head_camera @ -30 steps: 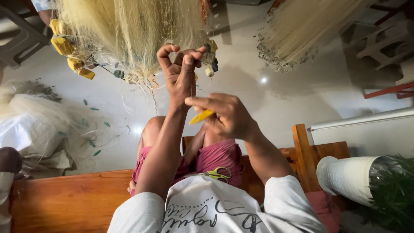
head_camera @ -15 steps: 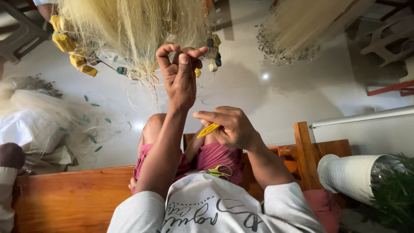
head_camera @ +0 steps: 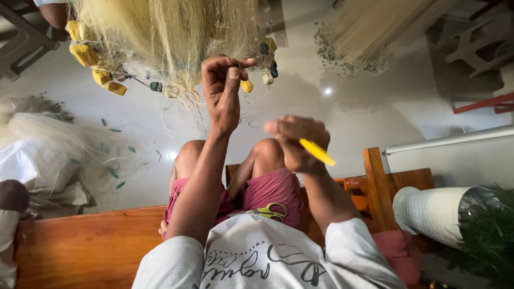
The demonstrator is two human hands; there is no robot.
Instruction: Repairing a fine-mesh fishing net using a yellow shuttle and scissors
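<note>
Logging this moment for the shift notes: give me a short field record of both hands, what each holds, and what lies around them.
view: head camera, picture upside down
left hand: raised, fingers pinched on the pale fishing net
right hand: closed on a yellow netting needle
net edge: yellow floats along it
lap: scissors with green-yellow handles on pink shorts
seat: wooden bench
floor: second net heap
</note>
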